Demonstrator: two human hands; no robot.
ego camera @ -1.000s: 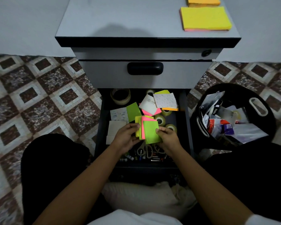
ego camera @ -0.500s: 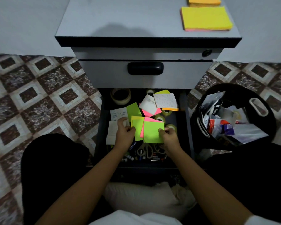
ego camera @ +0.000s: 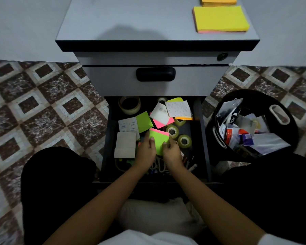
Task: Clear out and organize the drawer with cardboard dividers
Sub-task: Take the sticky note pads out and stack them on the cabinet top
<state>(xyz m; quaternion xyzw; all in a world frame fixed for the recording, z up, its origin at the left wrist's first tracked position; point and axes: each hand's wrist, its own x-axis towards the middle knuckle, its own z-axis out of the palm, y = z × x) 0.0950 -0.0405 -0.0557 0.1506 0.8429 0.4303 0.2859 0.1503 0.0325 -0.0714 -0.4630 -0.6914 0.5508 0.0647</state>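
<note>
Two off-white paper pads (ego camera: pixel 125 146) are laid against the left wall of the open dark metal drawer (ego camera: pixel 107 138), near its front edge. Just beside them, the left hand (ego camera: pixel 146 150) is curled round the left edge of a stack of neon-green and pink sticky notes (ego camera: pixel 160 138), with the thumb laid on top. The stack is held low over the middle of the drawer. Its lower right corner is pinched between the thumb and bent fingers of the right hand (ego camera: pixel 172 153). Small rolls of clear tape (ego camera: pixel 184 141) are scattered toward the right wall, and a black plastic basket (ego camera: pixel 254 93) of discards is set on the floor beyond it. No cardboard dividers can be seen. Loose sheets are judged likely to fan out and slip if either grip is eased, and they could then be lost among the pens (ego camera: pixel 190 165) along the front edge.
</note>
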